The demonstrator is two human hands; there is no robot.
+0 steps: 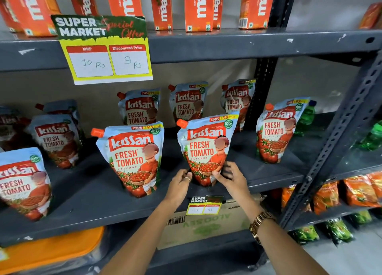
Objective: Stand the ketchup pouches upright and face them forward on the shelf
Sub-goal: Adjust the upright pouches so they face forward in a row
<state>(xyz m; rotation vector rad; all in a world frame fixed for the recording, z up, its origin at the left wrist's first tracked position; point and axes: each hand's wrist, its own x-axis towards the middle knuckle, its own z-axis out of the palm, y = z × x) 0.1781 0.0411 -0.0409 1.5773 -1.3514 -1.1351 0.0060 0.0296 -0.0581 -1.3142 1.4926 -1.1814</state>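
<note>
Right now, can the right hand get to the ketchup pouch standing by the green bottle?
Probably yes. The right hand is on the middle pouch; the shelf between it and that pouch looks bare.

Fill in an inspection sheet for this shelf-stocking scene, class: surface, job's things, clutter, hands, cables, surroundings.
Surface: dark grey metal shelf, scuffed paint, bare patches between the pouches.
Job's things: ketchup pouches standing upright, labels forward; the centre pouch is being handled at its base; neighbour pouch stands to its left, another to its right; three stand in a back row.
Clutter: nothing seen on this shelf apart from pouches.
Hands: left hand and right hand each have a grip on a lower corner of the centre pouch.
Cables: nothing seen.
Surroundings: juice cartons above, price sign, cardboard box below, green bottles at right.
</note>
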